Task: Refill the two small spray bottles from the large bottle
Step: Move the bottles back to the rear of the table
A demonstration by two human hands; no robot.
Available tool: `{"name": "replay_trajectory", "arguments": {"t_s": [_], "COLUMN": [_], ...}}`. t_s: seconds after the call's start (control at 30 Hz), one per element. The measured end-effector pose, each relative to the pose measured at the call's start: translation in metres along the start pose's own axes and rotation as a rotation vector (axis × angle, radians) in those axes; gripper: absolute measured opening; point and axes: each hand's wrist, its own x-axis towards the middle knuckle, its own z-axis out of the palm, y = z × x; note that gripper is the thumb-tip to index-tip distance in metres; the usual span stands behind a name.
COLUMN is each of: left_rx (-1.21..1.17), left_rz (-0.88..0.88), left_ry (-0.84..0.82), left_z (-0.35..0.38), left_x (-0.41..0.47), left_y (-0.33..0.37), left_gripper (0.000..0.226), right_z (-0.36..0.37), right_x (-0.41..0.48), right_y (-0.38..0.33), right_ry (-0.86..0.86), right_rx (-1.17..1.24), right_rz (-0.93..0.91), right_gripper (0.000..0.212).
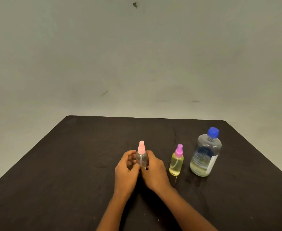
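Note:
A small clear spray bottle with a pale pink cap point(142, 155) stands upright at the middle of the table; it looks empty. My left hand point(127, 165) curls around its left side and my right hand point(153, 169) wraps its right side, so both hold it. To the right stands a second small spray bottle point(176, 162) with a magenta cap, filled with yellowish liquid. Further right is the large clear bottle point(206, 154) with a blue cap on, a label, and yellowish liquid in its lower part.
Everything stands on a dark table point(70, 164) set against a plain pale wall point(137, 55). The table's far edge runs behind the bottles, and its right corner lies just beyond the large bottle.

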Motion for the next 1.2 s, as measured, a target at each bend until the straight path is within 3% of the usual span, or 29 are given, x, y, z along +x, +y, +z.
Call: {"name": "replay_trajectory", "arguments": {"t_s": [0.37,0.67,0.8,1.0,1.2], "left_rx": [0.016,0.035,0.049,0.051,0.065], "left_rz": [0.065,0.034,0.036,0.011,-0.002], "left_ry": [-0.016,0.057,0.019,0.003,-0.016], "left_z": [0.009,0.016,0.018,0.025,0.035], "left_x": [0.039,0.105,0.137,0.190,0.235], "left_y": [-0.009,-0.026,-0.034,-0.047,-0.058], "left_gripper": [0.040,0.012,0.014,0.019,0.020], "right_z": [0.026,0.051,0.062,0.068,0.068], "right_x": [0.039,0.107,0.144,0.198,0.248], "right_y": [-0.003,0.000,0.003,0.011,0.022], "right_ry": [0.172,0.280,0.327,0.279,0.282], "right_rx": [-0.054,0.169,0.243,0.326,0.225], "right_rz": [0.018,0.080,0.113,0.087,0.027], "right_gripper": [0.016,0.023,0.020,0.022,0.021]}}
